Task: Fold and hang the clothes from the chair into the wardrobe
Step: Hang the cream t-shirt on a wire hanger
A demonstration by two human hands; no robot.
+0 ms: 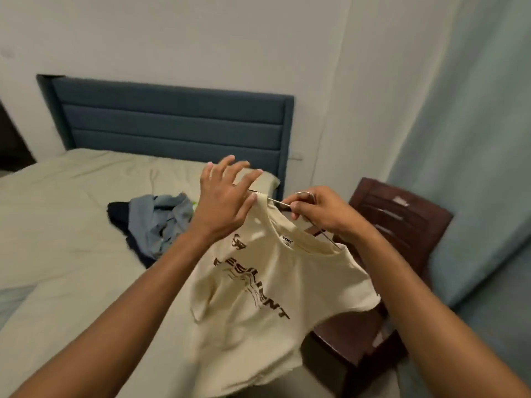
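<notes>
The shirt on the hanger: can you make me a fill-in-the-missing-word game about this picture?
1. The right hand pinches a thin metal ____.
2. The cream shirt has ____ letters printed on it.
3. The pile of blue clothes lies on the ____.
4. The left hand has its fingers spread ____.

Missing words: hanger; brown; bed; open

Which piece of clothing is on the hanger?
The cream T-shirt with brown lettering, on the wire hanger the right hand holds. The blue and dark clothes lie heaped on the bed.
</notes>
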